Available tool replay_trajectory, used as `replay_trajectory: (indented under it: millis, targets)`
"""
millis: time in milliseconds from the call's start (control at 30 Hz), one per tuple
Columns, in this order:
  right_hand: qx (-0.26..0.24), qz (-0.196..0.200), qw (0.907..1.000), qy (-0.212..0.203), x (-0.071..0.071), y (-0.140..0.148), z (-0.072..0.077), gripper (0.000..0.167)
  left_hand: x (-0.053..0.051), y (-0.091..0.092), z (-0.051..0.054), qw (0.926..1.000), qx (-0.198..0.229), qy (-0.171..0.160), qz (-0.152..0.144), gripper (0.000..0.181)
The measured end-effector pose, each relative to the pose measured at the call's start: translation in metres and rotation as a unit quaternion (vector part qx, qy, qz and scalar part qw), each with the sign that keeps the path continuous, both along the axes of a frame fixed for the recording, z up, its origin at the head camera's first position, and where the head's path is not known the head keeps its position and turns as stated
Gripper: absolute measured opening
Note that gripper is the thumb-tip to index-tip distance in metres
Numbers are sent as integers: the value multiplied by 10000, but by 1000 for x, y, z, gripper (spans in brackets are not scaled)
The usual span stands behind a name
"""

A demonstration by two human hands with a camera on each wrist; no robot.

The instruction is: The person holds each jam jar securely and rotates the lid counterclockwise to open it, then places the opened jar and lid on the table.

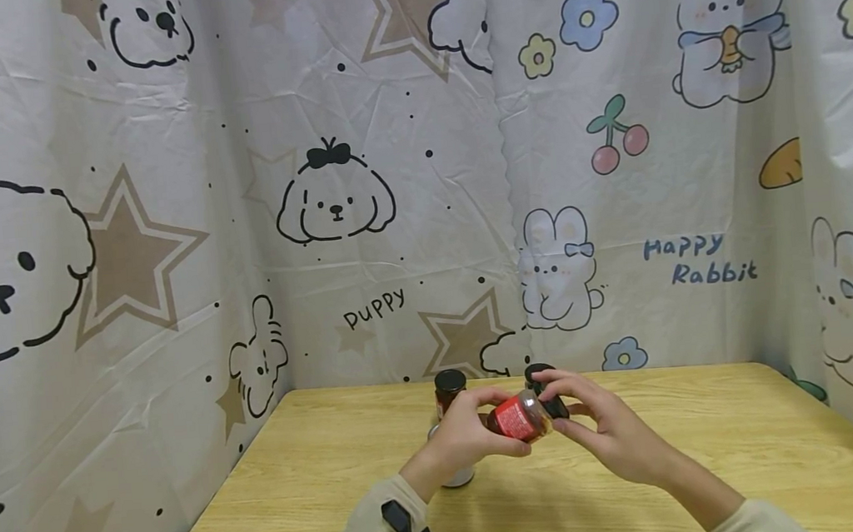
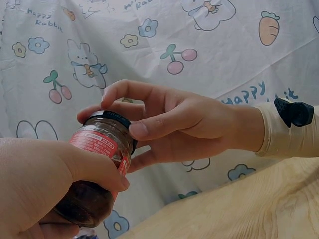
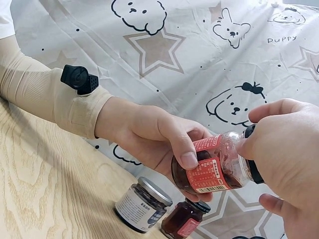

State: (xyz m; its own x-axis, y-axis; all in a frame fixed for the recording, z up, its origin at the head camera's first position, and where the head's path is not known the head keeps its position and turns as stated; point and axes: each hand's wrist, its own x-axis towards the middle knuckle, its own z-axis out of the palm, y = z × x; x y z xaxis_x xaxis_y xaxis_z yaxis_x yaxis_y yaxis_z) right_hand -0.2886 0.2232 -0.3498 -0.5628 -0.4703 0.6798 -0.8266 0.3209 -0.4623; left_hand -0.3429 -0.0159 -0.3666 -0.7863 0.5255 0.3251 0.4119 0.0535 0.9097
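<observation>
The left hand (image 1: 464,438) grips a red-labelled jar (image 1: 515,419); the right hand (image 1: 613,435) pinches its black lid (image 2: 110,118). Only the right wrist view clearly shows the silver-lidded jar (image 3: 139,208).

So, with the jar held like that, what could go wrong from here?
The red-labelled jar is well tilted in the left hand, so its dark contents might spill onto the table if the black lid comes off. The glass could also slip if the right hand twists hard. A dropped jar might hit the silver-lidded jar standing close by.
</observation>
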Motion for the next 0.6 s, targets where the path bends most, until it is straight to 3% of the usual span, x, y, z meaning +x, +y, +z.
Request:
replay_trajectory:
  millis: [300,600]
  targets:
    - [92,-115,9998,-129,-1,3,-3,58,0,0,0,10000,52,-10,10,52]
    - [136,-99,9996,-237,-2,4,-4,57,0,-1,1,10000,25,16,26,53]
